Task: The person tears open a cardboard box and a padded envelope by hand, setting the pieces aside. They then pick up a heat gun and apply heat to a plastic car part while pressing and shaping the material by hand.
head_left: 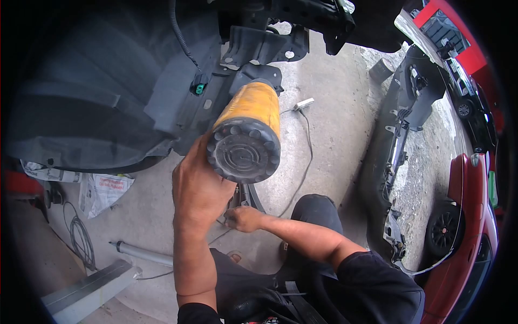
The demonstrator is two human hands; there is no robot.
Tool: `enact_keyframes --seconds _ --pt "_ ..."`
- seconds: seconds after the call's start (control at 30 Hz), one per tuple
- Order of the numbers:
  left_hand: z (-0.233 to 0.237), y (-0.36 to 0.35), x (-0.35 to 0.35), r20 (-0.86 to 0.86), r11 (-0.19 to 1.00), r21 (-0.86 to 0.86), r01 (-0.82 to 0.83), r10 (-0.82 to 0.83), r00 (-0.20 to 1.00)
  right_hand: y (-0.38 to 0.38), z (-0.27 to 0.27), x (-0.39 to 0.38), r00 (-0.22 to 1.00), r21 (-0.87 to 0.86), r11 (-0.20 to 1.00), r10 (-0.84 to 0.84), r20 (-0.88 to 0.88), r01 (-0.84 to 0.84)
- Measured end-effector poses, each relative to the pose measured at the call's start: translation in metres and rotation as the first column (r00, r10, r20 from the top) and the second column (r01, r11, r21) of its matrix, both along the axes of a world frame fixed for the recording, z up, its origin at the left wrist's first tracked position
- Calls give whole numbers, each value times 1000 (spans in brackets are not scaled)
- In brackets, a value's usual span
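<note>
The person crouches on the concrete floor (340,140) beside the stripped front corner of a car. The left hand (198,189), just left of the middle of the frame, is wrapped firmly around a yellow tool (251,116), gripping it from the left side and underneath. The tool's ribbed black rear cap faces back at the person. Its long axis runs up and slightly right, away from the body, so the nose points at the black bracket (259,46) at the top centre. The nose end sits touching or just short of that plastic; I cannot tell which.

The right hand (244,218) is lower, directly under the tool's rear end, and near the left wrist. Its fingers are curled closed, as far as I can see around the thin cord (309,156). The cord loops off to the right and up to a plug (304,103) lying on the floor. The left hand is the only one on the tool.

A loose bumper (391,146) stands along the right side, with a red car (475,227) behind it. Crumpled newspaper (105,189) lies at the left.
</note>
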State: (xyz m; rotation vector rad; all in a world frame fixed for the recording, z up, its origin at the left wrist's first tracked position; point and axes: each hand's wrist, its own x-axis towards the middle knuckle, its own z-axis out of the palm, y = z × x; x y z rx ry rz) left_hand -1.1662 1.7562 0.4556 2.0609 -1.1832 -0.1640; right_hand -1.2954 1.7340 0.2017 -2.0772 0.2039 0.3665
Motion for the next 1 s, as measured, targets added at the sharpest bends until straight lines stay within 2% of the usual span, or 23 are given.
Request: enact_keyframes --seconds 0.17,0.27,0.53,0.87,0.93,1.0 --pt "-6 4 5 38 998 -65 25 -23 999 0 -4 1 1000 0 1000 -6 -1 6" --pt "-3 6 7 2 996 -84 17 -17 1000 0 -5 1 1000 0 1000 4 4 -4" --pt "8 20 18 -83 989 -66 -132 127 988 4 -14 -2 999 -40 999 10 32 -9" --pt "16 33 25 -58 996 -74 -39 35 998 -1 -1 1 999 -15 999 31 -14 -31" --pt "16 37 28 -18 998 -50 23 -24 1000 0 -2 0 999 -13 999 30 -23 -31" --pt "12 40 32 -24 998 -58 -3 2 1000 0 -3 0 1000 -4 1000 13 -10 -13"
